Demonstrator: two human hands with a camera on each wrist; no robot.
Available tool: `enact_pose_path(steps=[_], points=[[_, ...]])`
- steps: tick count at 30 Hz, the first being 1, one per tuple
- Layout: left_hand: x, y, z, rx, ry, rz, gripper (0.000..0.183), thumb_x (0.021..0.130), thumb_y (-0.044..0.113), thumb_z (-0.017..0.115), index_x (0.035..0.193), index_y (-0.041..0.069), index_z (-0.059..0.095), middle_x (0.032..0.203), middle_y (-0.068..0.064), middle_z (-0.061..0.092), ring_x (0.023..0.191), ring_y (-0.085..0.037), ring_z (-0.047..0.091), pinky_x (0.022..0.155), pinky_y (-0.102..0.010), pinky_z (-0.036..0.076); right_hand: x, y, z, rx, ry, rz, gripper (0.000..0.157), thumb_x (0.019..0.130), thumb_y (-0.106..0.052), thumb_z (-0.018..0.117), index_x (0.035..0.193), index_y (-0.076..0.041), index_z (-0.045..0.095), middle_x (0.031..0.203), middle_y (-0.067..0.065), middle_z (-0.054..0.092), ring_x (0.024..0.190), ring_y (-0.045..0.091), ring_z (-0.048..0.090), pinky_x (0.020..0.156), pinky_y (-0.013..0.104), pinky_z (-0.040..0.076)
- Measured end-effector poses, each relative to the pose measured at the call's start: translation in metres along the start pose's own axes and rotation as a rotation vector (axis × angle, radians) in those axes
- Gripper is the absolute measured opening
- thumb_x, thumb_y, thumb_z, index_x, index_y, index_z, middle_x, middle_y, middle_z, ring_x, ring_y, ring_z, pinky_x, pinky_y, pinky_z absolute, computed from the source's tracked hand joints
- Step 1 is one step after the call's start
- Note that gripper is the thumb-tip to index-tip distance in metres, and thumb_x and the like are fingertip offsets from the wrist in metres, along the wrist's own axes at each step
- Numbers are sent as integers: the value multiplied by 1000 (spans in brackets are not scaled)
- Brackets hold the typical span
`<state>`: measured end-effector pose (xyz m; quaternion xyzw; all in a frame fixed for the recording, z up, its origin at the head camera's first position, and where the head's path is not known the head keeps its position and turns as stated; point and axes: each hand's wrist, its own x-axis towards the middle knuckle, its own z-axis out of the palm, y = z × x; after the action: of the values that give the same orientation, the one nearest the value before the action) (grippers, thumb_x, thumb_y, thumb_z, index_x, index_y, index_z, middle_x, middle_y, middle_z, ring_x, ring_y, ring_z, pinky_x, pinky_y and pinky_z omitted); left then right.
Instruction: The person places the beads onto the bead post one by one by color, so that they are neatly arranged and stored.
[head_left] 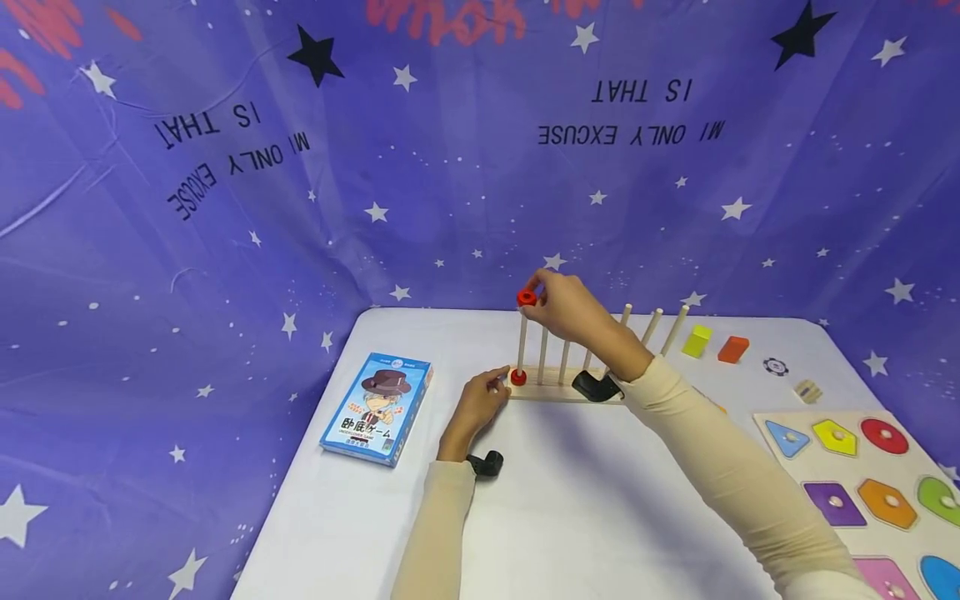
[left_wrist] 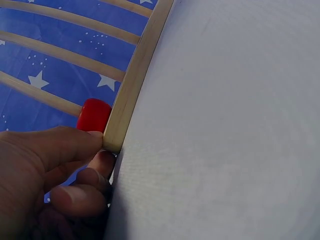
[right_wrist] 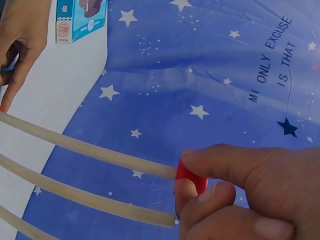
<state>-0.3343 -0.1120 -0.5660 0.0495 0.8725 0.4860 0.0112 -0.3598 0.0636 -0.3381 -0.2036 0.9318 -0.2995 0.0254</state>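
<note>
A wooden peg stand (head_left: 551,390) with several upright rods stands at the back of the table. One red bead (head_left: 518,377) sits at the foot of its leftmost rod. My right hand (head_left: 570,312) pinches a second red bead (head_left: 527,297) between thumb and fingers at the top of that rod; the right wrist view shows this bead (right_wrist: 200,182) meeting the rod's tip. At the stand's left end, my left hand (head_left: 480,404) grips the base's edge with its fingertips, close beside the lower bead (left_wrist: 94,115).
A blue game box (head_left: 378,408) lies to the left. Right of the stand are a yellow-green block (head_left: 697,341), an orange-red block (head_left: 733,349), a poker chip (head_left: 776,367) and a striped wooden piece (head_left: 807,391). A shape puzzle board (head_left: 795,471) lies at front right. Behind hangs a purple starry cloth (head_left: 480,167).
</note>
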Motion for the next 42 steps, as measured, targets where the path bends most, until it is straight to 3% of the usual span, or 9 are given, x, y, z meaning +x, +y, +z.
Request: enact_pose_path(steps=[6, 11, 14, 18, 23, 28, 33, 37, 42], points=[[1, -1, 1, -4, 0, -3, 42, 89, 13, 64, 131, 15, 59, 86, -1, 57, 67, -12, 46, 53, -24, 39, -6, 2, -3, -3, 21, 14, 41, 90, -27, 66, 123, -8, 53, 78, 4, 62, 63, 18, 57, 56, 32, 47], [2, -1, 1, -25, -2, 1, 43, 89, 12, 65, 132, 14, 59, 88, 1, 59, 69, -11, 47, 57, -24, 39, -33, 15, -24, 46, 131, 14, 41, 91, -30, 65, 126, -13, 53, 80, 3, 59, 64, 19, 55, 59, 34, 45], [2, 0, 1, -54, 5, 12, 43, 89, 11, 65, 131, 15, 60, 91, -2, 60, 69, -12, 47, 56, -25, 40, -63, 43, -41, 53, 204, 46, 38, 92, -34, 62, 123, -14, 55, 85, 4, 58, 72, 21, 56, 63, 36, 45], [-1, -3, -3, -81, 44, 3, 42, 88, 10, 65, 130, 15, 61, 93, -5, 61, 63, -12, 43, 50, -24, 38, -112, 103, -49, 51, 281, 145, 39, 94, -40, 58, 121, -12, 57, 89, 6, 56, 77, 23, 55, 65, 36, 44], [1, -3, -3, -89, 48, -6, 42, 89, 10, 64, 130, 17, 61, 92, -6, 60, 54, -11, 41, 43, -23, 36, -192, 178, -28, 86, 278, 331, 45, 95, -42, 54, 126, -10, 51, 91, 11, 58, 63, 21, 54, 50, 30, 47], [5, -1, 4, -112, -2, -4, 42, 90, 11, 62, 131, 18, 60, 91, -5, 58, 49, -10, 40, 38, -22, 35, -264, 217, 8, 178, 189, 538, 53, 96, -39, 54, 133, -4, 39, 93, 16, 58, 53, 20, 52, 43, 31, 46], [4, -4, 0, -118, -3, -14, 42, 90, 11, 62, 132, 17, 60, 90, -5, 57, 43, -9, 39, 35, -22, 35, -289, 234, 39, 292, 118, 667, 54, 93, -31, 59, 133, -2, 35, 84, 12, 59, 51, 21, 52, 43, 32, 46], [4, -4, 1, -134, -2, -21, 42, 90, 11, 62, 132, 18, 60, 91, -5, 58, 42, -9, 39, 34, -22, 35, -295, 242, 54, 339, 88, 688, 55, 91, -27, 63, 132, -3, 35, 73, 8, 57, 49, 19, 51, 41, 32, 45], [5, -4, 6, -125, -22, -19, 42, 91, 12, 62, 132, 18, 59, 93, -5, 58, 43, -8, 39, 35, -22, 37, -297, 247, 63, 296, 93, 688, 56, 90, -28, 64, 131, -1, 36, 67, 5, 55, 46, 19, 51, 40, 31, 44]])
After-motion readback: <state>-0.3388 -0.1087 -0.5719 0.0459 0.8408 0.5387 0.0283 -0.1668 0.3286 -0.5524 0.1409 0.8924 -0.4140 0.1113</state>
